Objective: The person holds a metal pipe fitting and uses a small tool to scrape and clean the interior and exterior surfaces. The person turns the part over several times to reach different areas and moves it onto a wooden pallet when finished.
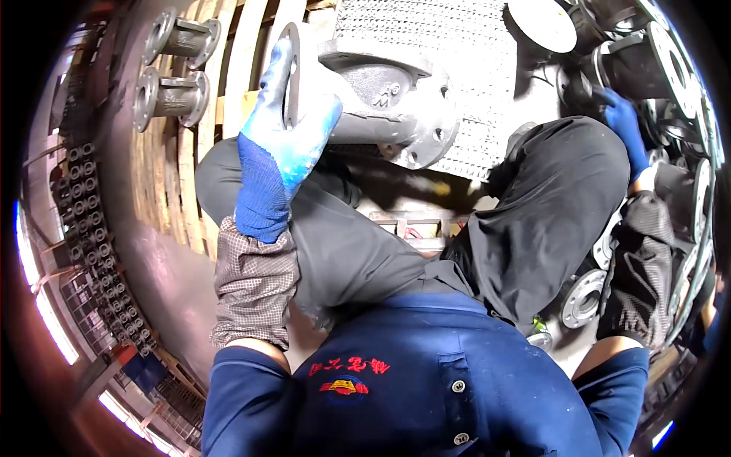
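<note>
A grey cast valve body (381, 95) with round flanges lies across a textured light-coloured surface in front of me. At its left end my left hand (285, 133), in a blue glove, is closed on the flange, with fingers along its outer side and the thumb on the inner side. My right hand (626, 131), also gloved in blue, reaches to the far right past my knee. Its fingers are closed at the edge of a dark flanged casting (580, 90); part of that grip is hidden.
Two short flanged pipe pieces (183, 42) stand at the left by a wooden pallet (183, 175). Several flanged castings (643, 65) crowd the right side, and a loose flange (584, 298) is low beside my right arm. A pale round disc (544, 24) sits at the back.
</note>
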`<state>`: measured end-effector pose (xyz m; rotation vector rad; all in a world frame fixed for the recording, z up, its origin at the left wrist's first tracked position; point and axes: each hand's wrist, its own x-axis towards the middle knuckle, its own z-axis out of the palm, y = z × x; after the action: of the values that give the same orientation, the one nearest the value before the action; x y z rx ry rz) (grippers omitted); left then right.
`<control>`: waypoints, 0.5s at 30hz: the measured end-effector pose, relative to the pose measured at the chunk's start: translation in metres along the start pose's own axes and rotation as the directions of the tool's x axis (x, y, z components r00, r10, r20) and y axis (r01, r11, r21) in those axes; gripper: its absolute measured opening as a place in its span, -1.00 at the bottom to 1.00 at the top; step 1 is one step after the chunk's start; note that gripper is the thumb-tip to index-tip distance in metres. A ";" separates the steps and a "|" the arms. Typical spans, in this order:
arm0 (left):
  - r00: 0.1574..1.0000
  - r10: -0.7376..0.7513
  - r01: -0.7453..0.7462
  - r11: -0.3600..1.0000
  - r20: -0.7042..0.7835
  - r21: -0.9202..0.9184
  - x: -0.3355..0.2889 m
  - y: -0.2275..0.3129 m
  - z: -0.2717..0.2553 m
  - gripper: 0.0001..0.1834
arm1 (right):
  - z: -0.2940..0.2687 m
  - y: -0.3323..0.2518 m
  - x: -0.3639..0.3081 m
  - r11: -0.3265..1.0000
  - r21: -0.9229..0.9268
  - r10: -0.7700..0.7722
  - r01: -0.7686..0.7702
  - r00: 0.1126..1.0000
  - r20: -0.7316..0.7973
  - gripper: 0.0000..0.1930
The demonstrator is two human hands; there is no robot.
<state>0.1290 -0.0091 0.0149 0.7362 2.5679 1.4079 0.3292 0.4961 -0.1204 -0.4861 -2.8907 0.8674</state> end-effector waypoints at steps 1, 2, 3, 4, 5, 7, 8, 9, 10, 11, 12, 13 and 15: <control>0.998 -0.060 0.063 0.991 -0.026 0.118 -0.004 0.007 -0.008 -0.31 | 0.044 0.012 -0.008 0.986 0.149 0.077 -0.079 0.997 0.021 -0.67; 0.998 -0.033 0.040 0.986 -0.048 0.161 -0.001 0.007 -0.008 -0.31 | 0.057 0.021 -0.032 0.953 0.233 0.193 -0.195 0.981 0.031 -0.67; 0.998 0.001 0.010 0.979 -0.056 0.204 0.003 0.005 -0.006 -0.35 | 0.070 0.026 -0.055 0.901 0.317 0.298 -0.297 0.953 0.047 -0.67; 0.998 0.039 -0.025 0.972 -0.055 0.232 0.008 -0.001 -0.002 -0.40 | 0.078 0.030 -0.080 0.839 0.381 0.396 -0.389 0.916 0.061 -0.67; 0.995 0.066 -0.042 0.949 -0.068 0.311 0.007 -0.001 -0.007 -0.44 | 0.101 0.025 -0.090 0.762 0.475 0.448 -0.440 0.888 0.104 -0.67; 0.953 0.301 -0.275 0.841 0.018 0.466 0.008 -0.009 -0.008 -0.49 | 0.125 0.019 -0.121 0.617 0.587 0.548 -0.525 0.822 0.159 -0.67; 0.974 0.226 -0.207 0.905 -0.006 0.371 0.008 -0.007 -0.008 -0.36 | 0.134 0.015 -0.133 0.551 0.628 0.581 -0.550 0.793 0.186 -0.67; 0.980 0.199 -0.187 0.915 0.001 0.359 0.009 -0.007 -0.007 -0.34 | 0.142 0.010 -0.145 0.494 0.658 0.607 -0.568 0.767 0.207 -0.67; 0.985 0.173 -0.164 0.922 0.006 0.352 0.010 -0.006 -0.007 -0.31 | 0.148 0.006 -0.151 0.450 0.680 0.620 -0.579 0.750 0.228 -0.66; 0.989 0.145 -0.141 0.927 0.014 0.347 0.011 -0.004 -0.008 -0.29 | 0.153 0.001 -0.158 0.412 0.698 0.630 -0.586 0.737 0.247 -0.66; 0.972 0.226 -0.229 0.842 0.066 0.488 0.011 -0.008 -0.010 -0.30 | 0.157 -0.002 -0.163 0.382 0.709 0.638 -0.593 0.724 0.262 -0.66; 0.969 0.236 -0.240 0.814 0.075 0.529 0.011 -0.011 -0.011 -0.31 | 0.160 -0.005 -0.165 0.360 0.717 0.642 -0.596 0.717 0.273 -0.66; 0.980 0.194 -0.187 0.832 0.042 0.521 0.012 -0.006 -0.008 -0.33 | 0.166 -0.011 -0.169 0.327 0.732 0.644 -0.598 0.708 0.290 -0.66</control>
<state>0.1139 -0.0124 0.0155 1.0814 2.9887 0.7261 0.4576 0.3464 -0.2514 -1.4842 -1.8098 2.0331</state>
